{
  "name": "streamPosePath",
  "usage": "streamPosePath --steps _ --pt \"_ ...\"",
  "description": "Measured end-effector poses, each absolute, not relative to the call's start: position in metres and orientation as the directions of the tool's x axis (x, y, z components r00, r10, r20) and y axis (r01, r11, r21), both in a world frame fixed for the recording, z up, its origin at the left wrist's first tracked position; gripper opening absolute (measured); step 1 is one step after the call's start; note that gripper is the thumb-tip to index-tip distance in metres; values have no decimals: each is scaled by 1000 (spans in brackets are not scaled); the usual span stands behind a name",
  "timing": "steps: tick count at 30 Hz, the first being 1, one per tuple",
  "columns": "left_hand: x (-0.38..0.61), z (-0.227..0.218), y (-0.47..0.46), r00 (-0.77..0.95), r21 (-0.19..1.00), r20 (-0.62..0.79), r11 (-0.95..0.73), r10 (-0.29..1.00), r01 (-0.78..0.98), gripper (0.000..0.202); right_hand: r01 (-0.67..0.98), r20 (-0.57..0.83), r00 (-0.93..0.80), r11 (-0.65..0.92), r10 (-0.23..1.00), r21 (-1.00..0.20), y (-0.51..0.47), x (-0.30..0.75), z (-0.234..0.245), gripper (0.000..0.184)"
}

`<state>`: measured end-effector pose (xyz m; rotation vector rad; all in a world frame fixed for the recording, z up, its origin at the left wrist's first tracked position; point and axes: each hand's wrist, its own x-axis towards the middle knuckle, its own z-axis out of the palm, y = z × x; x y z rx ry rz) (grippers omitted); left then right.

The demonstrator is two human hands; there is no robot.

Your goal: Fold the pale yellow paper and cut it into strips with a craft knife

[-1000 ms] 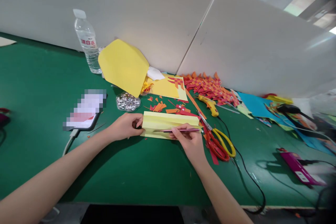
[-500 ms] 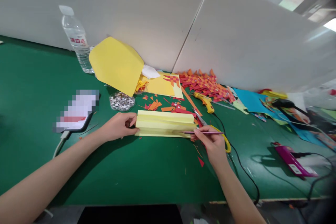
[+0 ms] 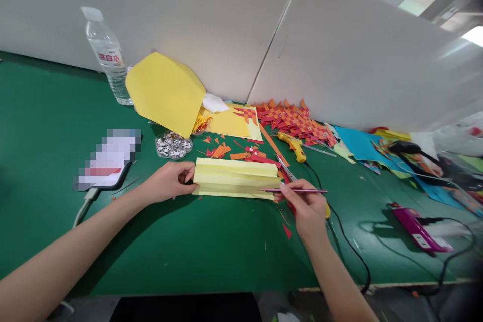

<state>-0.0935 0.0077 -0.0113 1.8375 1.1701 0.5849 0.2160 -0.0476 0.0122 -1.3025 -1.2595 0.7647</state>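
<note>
A pale yellow sheet of paper [image 3: 234,176] with lengthwise pleats lies in front of me on the green table. My left hand [image 3: 177,181] pinches its left end between thumb and fingers. At the right end, my right hand [image 3: 305,204] grips a slim, pink, pointed tool [image 3: 302,190]. The tool's tip points left over the lower fold; whether it touches the paper I cannot tell. Just behind the right hand lies a pair of scissors [image 3: 286,167] with yellow handles, partly covered by that hand. Red and orange paper scraps [image 3: 219,151] are scattered beyond the sheet.
Behind are a water bottle [image 3: 107,55], a large yellow card [image 3: 166,93], a bag of googly eyes [image 3: 174,146] and a pile of red-orange woven paper fish [image 3: 294,121]. A yellow glue gun [image 3: 292,146] trails its cable near my right arm. A phone [image 3: 109,161] lies left, a magenta power strip [image 3: 420,229] right.
The view has shifted slightly. The pink tool reaches a little further right past my right hand, which now covers more of the scissors' handle. My left hand keeps its pinch on the paper.
</note>
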Motion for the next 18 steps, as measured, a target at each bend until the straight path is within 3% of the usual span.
streamPosePath --steps 7,18 --pt "-94 -12 8 455 850 -55 -198 889 489 31 167 107 67 95 992 -981 -38 167 11 20" --pt "-94 -14 9 453 830 -32 -229 891 509 31 267 137 179 86 974 -960 -38 218 9 19"
